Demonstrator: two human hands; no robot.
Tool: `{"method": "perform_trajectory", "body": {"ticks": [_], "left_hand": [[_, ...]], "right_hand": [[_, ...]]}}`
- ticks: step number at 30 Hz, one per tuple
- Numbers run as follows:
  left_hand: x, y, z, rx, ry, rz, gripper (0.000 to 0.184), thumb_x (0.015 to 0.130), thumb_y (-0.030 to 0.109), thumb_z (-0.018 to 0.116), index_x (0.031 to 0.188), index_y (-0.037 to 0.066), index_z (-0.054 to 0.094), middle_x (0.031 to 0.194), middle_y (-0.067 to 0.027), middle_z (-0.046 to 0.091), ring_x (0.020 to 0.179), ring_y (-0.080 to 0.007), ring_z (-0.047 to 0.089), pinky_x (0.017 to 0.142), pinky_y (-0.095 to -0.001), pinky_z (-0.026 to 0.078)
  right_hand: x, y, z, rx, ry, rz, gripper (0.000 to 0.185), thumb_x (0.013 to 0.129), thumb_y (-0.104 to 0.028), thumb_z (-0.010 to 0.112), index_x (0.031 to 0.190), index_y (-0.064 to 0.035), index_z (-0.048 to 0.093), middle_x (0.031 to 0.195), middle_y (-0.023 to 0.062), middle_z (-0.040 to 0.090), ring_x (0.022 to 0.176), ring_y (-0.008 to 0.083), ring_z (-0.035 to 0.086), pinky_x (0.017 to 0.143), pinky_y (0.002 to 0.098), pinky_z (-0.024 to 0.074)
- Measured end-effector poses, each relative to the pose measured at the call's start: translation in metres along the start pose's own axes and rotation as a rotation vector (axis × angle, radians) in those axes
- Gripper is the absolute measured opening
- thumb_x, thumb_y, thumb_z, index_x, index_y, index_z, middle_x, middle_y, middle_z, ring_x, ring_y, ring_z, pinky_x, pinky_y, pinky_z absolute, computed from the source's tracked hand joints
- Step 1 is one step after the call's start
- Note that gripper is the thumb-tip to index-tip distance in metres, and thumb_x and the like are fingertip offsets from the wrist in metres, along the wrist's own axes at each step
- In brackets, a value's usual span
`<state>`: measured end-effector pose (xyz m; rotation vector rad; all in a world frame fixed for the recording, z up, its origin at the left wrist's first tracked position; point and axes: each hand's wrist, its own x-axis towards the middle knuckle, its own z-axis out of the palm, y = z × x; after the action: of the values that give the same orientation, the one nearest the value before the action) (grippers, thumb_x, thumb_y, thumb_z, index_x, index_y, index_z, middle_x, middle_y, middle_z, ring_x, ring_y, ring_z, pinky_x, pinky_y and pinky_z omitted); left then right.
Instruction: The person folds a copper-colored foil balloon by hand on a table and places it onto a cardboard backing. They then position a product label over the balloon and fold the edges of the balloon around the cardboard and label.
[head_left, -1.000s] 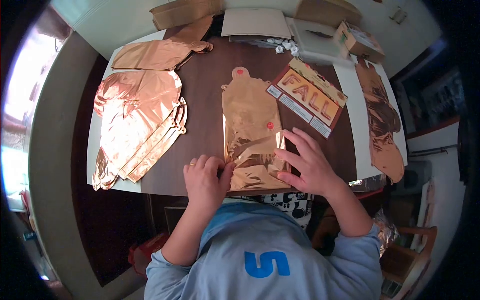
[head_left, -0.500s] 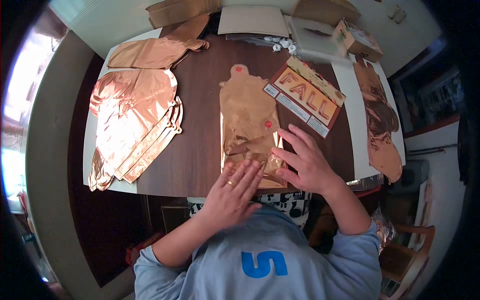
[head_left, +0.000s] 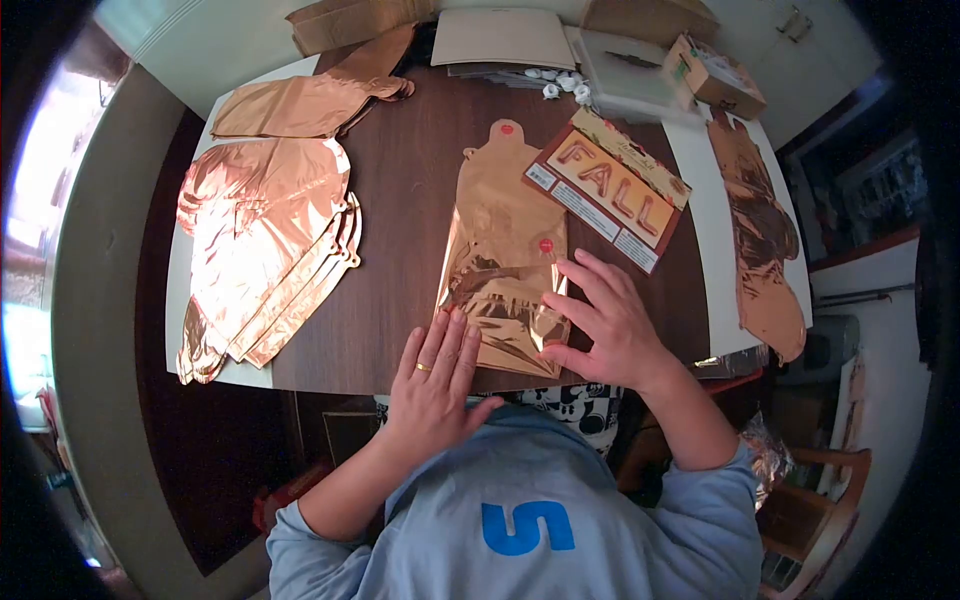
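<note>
A flat copper-coloured foil balloon, folded into a long strip with two red round marks, lies in front of me on the dark wooden table. My left hand is flat at its lower left edge, fingers stretched out, a ring on one finger. At the lower right edge rests my right hand, its fingers spread and the tips touching the foil. Beside the upper right of the balloon lies a printed header card reading FALL, which meets the foil's edge.
Stacked copper foil balloons cover the table's left side, with more folded foil behind. Another foil strip lies at the right. Cards, white ribbon rolls, plastic sleeves and a cardboard box stand at the back.
The foil balloon has turned, its top end shifting right toward the card. My left hand has slid left off the foil's middle to its edge; my right hand stays nearly in place.
</note>
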<state>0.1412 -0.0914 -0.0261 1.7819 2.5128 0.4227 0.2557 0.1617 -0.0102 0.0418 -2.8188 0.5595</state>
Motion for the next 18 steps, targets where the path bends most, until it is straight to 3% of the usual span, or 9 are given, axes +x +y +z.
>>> {"method": "perform_trajectory", "body": {"ticks": [2,5,8,18], "left_hand": [[0.003,0.01,-0.006,-0.007,0.022,0.004,0.088,0.086,0.054,0.064,0.15,0.001,0.039,0.155,-0.0236,0.038,0.144,-0.0398,0.035,0.117,-0.0551,0.025],[0.016,0.022,-0.008,-0.103,-0.037,0.227,0.085,0.087,0.054,0.064,0.15,0.004,0.04,0.154,-0.0225,0.039,0.143,-0.0395,0.036,0.118,-0.0559,0.024],[0.026,0.028,0.004,-0.173,-0.056,0.255,0.084,0.088,0.055,0.062,0.15,0.004,0.04,0.153,-0.0215,0.04,0.144,-0.0396,0.036,0.118,-0.0559,0.024],[0.021,-0.008,-0.004,0.009,-0.045,0.046,0.087,0.09,0.061,0.055,0.15,-0.001,0.038,0.155,-0.0258,0.035,0.146,-0.0411,0.031,0.119,-0.0552,0.022]], "right_hand": [[-0.001,0.0,0.001,0.001,0.006,-0.002,0.052,0.079,-0.039,0.079,0.12,-0.0079,0.068,0.141,0.0175,0.051,0.137,0.039,0.042,0.11,0.0504,0.0365],[0.0,-0.001,0.001,-0.008,0.008,-0.014,0.049,0.081,-0.034,0.077,0.12,-0.0079,0.067,0.141,0.0179,0.051,0.136,0.0394,0.042,0.11,0.0505,0.0362],[0.0,0.0,-0.002,-0.023,0.004,-0.018,0.047,0.081,-0.031,0.076,0.12,-0.0078,0.067,0.141,0.0181,0.05,0.136,0.0395,0.042,0.11,0.0505,0.0361],[-0.002,-0.003,0.001,-0.033,0.023,0.025,0.051,0.075,-0.034,0.081,0.118,-0.0086,0.068,0.142,0.0182,0.049,0.136,0.0393,0.042,0.111,0.051,0.0362]]}}
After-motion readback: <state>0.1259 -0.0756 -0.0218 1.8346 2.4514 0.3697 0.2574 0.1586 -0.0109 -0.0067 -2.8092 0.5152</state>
